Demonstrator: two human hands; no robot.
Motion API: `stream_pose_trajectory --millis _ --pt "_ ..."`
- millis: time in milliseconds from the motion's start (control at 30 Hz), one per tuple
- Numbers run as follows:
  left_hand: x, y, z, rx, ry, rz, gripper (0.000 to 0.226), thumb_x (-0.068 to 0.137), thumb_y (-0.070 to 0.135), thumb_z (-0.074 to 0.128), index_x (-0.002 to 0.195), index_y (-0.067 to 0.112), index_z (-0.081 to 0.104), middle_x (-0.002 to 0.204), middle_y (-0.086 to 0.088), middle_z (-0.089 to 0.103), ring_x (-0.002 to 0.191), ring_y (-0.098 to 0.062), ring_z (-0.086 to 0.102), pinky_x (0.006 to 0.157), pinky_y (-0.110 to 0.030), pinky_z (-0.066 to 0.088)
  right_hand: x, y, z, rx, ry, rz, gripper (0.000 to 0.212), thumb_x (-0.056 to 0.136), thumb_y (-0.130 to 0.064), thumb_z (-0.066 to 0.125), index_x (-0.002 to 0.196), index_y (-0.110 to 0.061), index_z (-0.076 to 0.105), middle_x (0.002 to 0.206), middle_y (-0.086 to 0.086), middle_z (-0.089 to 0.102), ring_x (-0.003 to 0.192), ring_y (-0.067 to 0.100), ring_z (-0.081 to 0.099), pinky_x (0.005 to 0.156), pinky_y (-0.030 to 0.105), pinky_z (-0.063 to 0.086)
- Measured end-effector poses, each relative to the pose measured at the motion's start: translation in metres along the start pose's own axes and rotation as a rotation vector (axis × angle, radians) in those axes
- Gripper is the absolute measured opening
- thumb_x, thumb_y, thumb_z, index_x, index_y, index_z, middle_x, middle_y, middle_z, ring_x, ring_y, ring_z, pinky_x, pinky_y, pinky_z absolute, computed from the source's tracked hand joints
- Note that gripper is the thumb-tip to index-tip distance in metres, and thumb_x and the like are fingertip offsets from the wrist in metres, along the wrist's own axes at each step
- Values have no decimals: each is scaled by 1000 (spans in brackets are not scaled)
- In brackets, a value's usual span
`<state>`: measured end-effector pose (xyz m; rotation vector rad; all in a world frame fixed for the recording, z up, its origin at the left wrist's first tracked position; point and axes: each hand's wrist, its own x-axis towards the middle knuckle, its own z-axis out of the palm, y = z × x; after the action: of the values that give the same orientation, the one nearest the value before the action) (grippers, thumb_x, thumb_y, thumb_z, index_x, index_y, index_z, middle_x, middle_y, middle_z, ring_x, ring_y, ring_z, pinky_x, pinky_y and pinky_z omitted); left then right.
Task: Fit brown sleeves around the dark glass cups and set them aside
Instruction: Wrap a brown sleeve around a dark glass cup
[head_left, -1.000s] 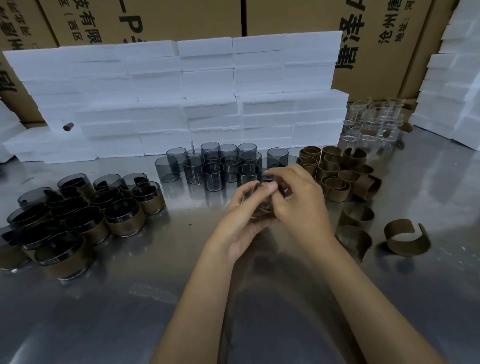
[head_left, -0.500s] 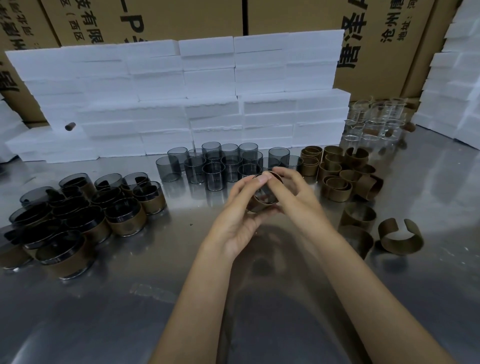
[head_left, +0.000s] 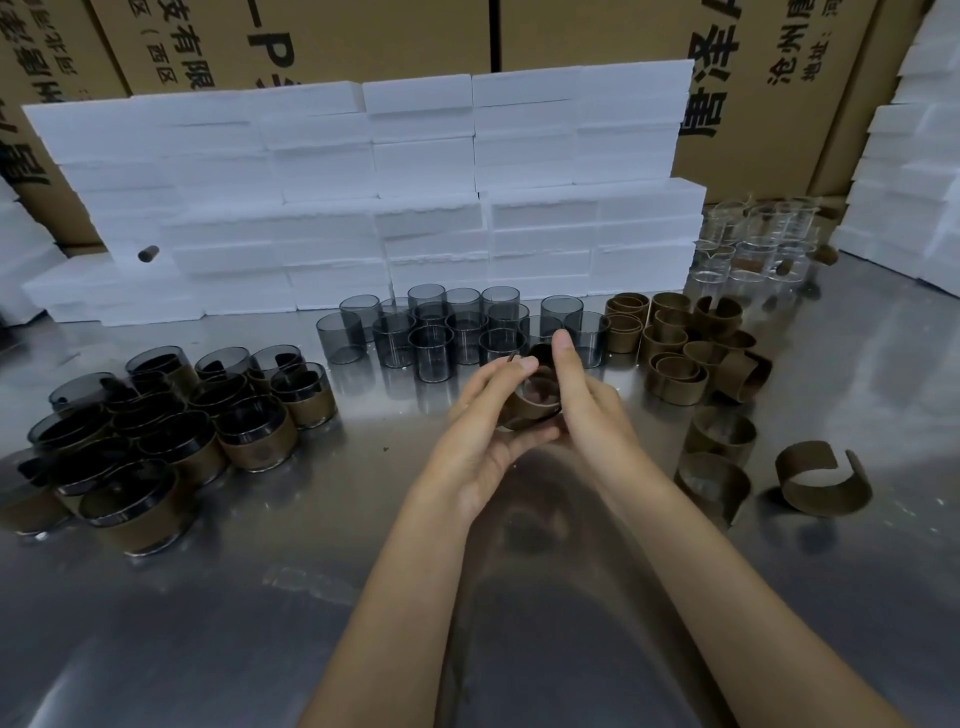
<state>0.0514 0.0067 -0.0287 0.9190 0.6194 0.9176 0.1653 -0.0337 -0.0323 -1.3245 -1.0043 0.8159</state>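
Both hands hold one dark glass cup (head_left: 537, 391) above the middle of the steel table, with a brown sleeve (head_left: 524, 410) wrapped round its lower part. My left hand (head_left: 480, 436) cradles it from the left and below, fingers curled round it. My right hand (head_left: 584, 400) grips its right side, a fingertip on the rim. Bare dark cups (head_left: 447, 332) stand in a cluster behind the hands. Loose brown sleeves (head_left: 685, 348) lie in a heap to the right. Sleeved cups (head_left: 171, 431) are gathered at the left.
White foam blocks (head_left: 415, 197) are stacked behind the cups, with cardboard boxes (head_left: 311, 36) behind them. Clear glass cups (head_left: 753, 244) stand at the back right. An open brown sleeve (head_left: 821, 483) lies alone on the steel table (head_left: 208, 623) at the right.
The cup has tilted in my hands and its brown sleeve now shows round its lower part. My right fingers have shifted up onto the rim. The piles have not moved.
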Motion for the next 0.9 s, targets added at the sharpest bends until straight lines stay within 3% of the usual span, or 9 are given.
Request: stream_pose_trajectory --millis 100,200,300,400,467,567,700,800,900 --pt "2 -1 -1 6 3 -6 42 87 23 77 123 4 66 109 -18 71 95 -23 74 82 -43 64 0 0 2 -39 62 22 64 92 -78 39 93 -28 79 89 -9 79 89 2 73 88 32 58" --pt "5 -3 -4 15 0 -10 32 88 19 75 118 8 69 100 -13 72 87 -20 75 73 -37 63 0 2 4 -110 117 15 70 97 -73 32 94 -20 77 91 -1 78 94 12 72 94 39 56" --pt "6 -2 -5 22 -3 -6 39 90 14 74 128 6 65 96 -12 72 83 -19 75 72 -36 62 1 6 5 -166 167 -24 70 101 -68 26 90 -19 76 87 1 76 93 17 71 89 37 55" --pt "6 -5 -3 38 -7 2 41 90 10 74 130 11 66 102 -14 73 90 -21 74 78 -44 63 3 8 5 -186 270 -95 63 105 -58 31 62 -27 65 61 -12 66 73 11 63 72 31 45" --pt "5 -6 -2 44 0 5 40 90 11 74 129 14 67 113 -19 73 99 -27 74 83 -49 63 4 10 3 -172 295 -135 61 106 -53 39 55 -31 65 52 -20 61 64 7 57 66 29 41" --pt "4 -3 -3 64 -43 -28 47 90 24 76 135 15 63 124 -27 69 106 -39 72 88 -51 61 8 13 1 -83 250 -115 46 103 -55 45 78 -26 71 73 -10 74 77 8 70 75 28 53" --pt "4 0 -1 145 -59 -25 62 86 53 72 134 16 60 122 -23 71 108 -37 72 85 -52 61 7 12 9 -51 254 -152 35 103 -50 47 99 -19 63 74 -11 69 70 -9 63 63 8 44" --pt "8 4 -1 360 141 -1 73 92 76 45 125 14 68 112 -12 76 108 -29 70 91 -47 56 0 13 14 -157 231 -291 36 101 -55 44 109 -24 58 93 -12 66 83 -2 62 73 15 46" --pt "9 5 -9 231 298 65 66 101 62 40 111 3 68 101 -13 72 94 -25 66 88 -40 50 -7 14 20 -209 159 -361 32 102 -56 45 112 -27 54 103 -10 63 93 2 61 78 21 48"
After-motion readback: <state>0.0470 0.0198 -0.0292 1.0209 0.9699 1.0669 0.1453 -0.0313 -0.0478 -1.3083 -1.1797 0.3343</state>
